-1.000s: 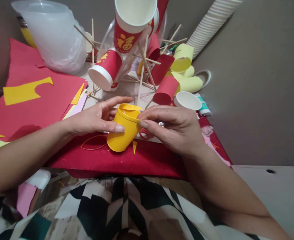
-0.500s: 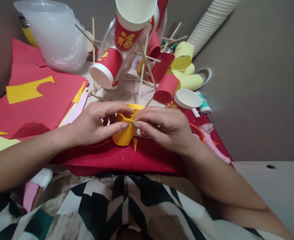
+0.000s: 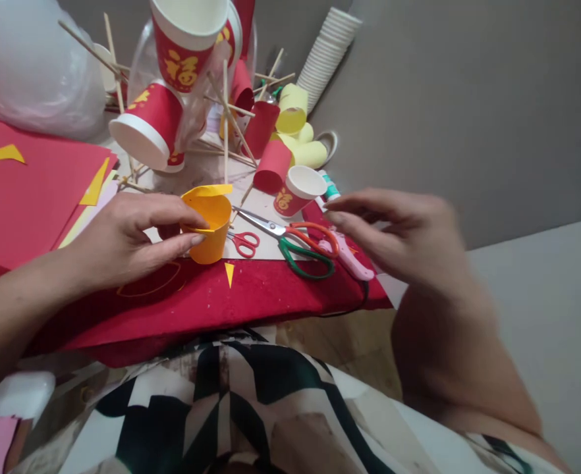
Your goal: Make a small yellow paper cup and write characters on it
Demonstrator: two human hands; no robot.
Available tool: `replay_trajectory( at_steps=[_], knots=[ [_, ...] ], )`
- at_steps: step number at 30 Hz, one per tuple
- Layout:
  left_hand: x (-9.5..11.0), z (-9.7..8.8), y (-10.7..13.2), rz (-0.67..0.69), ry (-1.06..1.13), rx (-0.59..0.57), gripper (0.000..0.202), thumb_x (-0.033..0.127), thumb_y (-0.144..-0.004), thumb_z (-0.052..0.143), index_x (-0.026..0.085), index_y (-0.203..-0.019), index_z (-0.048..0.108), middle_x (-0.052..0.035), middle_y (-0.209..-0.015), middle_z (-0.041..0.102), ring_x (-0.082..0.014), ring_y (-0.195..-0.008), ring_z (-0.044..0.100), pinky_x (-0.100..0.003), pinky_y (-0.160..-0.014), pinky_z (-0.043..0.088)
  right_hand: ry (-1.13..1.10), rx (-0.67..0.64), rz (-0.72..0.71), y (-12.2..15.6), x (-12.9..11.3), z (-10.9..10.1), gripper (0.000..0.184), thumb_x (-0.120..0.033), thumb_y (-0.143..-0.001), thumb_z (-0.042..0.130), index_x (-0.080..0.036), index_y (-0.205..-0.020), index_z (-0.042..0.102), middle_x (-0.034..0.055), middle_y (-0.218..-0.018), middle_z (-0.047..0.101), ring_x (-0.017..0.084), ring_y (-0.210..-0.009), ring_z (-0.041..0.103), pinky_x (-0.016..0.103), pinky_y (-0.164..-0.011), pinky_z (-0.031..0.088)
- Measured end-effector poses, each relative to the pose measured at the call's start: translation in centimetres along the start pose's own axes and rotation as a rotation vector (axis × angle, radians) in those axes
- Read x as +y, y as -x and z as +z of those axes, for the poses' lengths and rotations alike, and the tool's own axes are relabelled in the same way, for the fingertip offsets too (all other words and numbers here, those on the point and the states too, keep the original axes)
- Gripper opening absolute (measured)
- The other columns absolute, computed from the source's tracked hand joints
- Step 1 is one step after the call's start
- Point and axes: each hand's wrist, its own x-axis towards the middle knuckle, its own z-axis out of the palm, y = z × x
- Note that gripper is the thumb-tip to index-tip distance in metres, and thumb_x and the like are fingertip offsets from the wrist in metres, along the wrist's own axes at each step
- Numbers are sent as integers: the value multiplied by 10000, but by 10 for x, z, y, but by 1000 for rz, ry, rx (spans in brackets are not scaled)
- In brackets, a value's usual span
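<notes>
My left hand [image 3: 145, 240] pinches the near rim of a yellow-orange paper cup shape [image 3: 210, 245] between thumb and fingers. It stands upright at the table's front edge, with a strip of the same paper [image 3: 214, 190] sticking out at its top. My right hand [image 3: 394, 230] is off to the right, above the table's right edge and somewhat blurred. Its thumb and forefinger tips come together; whether anything is between them I cannot make out. Close to those fingertips are a green-and-white tube [image 3: 330, 186] and a red-and-white paper cup [image 3: 290, 201].
Orange-and-green-handled scissors [image 3: 275, 228] and small red scissors [image 3: 247, 244] lie between the hands. A pink tool [image 3: 352, 258] rests near the right edge. Behind stand red paper cups [image 3: 182, 66], wooden sticks [image 3: 226, 125] and paper rolls [image 3: 273, 164]. Red paper sheets [image 3: 48, 197] cover the left.
My right hand has let go of the yellow-orange paper and moved right, uncovering the scissors. My left hand still holds the paper. The view has turned right.
</notes>
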Motion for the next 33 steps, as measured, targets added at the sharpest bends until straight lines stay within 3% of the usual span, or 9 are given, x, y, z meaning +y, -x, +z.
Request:
replay_trajectory(
  at_steps=[4,10,16,21,25,29,33],
  knots=[
    [-5,0,2,53,-106,9,120,340,-875,674,293,-964,738,3,-860,752,-154,-665,644,-294,-622,493,194,-89,158,14,38,16,224,-369,-881,612,-211,-901,769,49,-828,782,156,-592,650,285,-581,481],
    [-7,-2,3,54,-263,7,141,369,-876,655,234,-904,627,28,-725,626,-112,-584,550,-261,-534,398,522,-204,444,52,62,15,340,-386,-894,552,-189,-1117,715,125,-1027,783,285,-816,722,359,-652,505],
    [-8,0,1,29,-202,17,169,407,-866,665,253,-878,595,18,-730,605,-121,-582,540,-287,-535,388,510,-278,433,84,76,21,436,-356,-857,574,-159,-1241,632,180,-1196,732,327,-973,719,394,-711,553],
    [-6,1,1,35,-122,-13,120,310,-846,694,245,-864,596,25,-727,607,-122,-594,570,-270,-560,421,464,-216,400,86,89,28,441,-342,-827,620,-203,-1245,592,163,-1083,761,311,-787,725,354,-558,495],
    [-2,-3,1,2,-128,-79,105,253,-834,705,204,-852,614,24,-733,639,-112,-611,584,-239,-586,430,421,-140,393,87,97,25,400,-348,-755,724,-272,-1129,607,130,-969,777,255,-666,697,326,-496,471],
    [1,-7,0,5,-141,-118,88,232,-859,682,171,-839,622,18,-734,647,-95,-623,571,-209,-595,423,441,-58,417,89,94,18,415,-416,-771,647,-251,-1147,590,134,-1026,762,260,-682,692,369,-561,521],
    [2,-7,0,61,-158,-126,96,207,-893,653,158,-820,613,12,-726,643,-79,-617,542,-187,-587,408,520,-2,441,90,84,3,481,-498,-772,523,-199,-1134,626,185,-1060,733,360,-899,703,485,-694,557]
  ],
)
